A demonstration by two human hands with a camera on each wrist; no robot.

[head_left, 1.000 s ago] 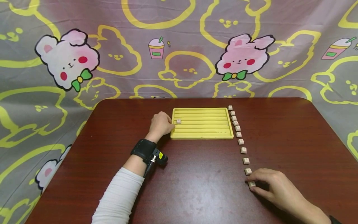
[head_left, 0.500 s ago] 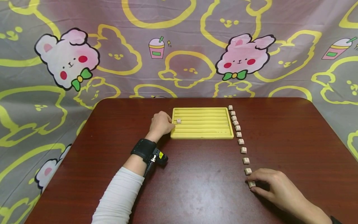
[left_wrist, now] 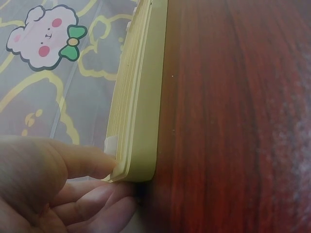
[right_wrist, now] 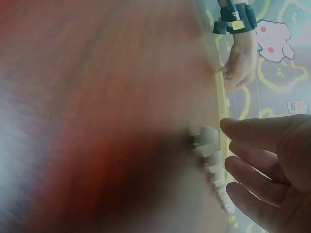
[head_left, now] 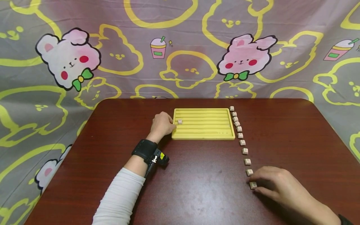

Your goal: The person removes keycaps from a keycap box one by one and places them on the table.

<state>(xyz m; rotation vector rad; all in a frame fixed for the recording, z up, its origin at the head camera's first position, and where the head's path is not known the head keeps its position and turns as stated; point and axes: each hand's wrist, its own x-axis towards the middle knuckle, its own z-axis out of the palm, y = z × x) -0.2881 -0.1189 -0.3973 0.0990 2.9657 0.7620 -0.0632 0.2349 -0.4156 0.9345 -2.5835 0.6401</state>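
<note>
My left hand holds the left edge of a yellow ridged tray. In the left wrist view the thumb lies over the tray's rim, with the other fingers curled beneath its corner. One pale keycap sits between ridges at the tray's left. My right hand is at the near end of a row of keycaps, its fingers loosely parted around the nearest keycap. From the right wrist, a gap shows between the fingertips and the end keycap.
Several beige keycaps run in a slightly curved line from the tray's far right corner toward the right hand. Everything rests on a dark reddish-brown table. A patterned cloth hangs behind it.
The right hand's thumb and fingers have loosened from the nearest keycap and drawn slightly to the right, leaving the keycap on the table. The left hand and tray have stayed put.
</note>
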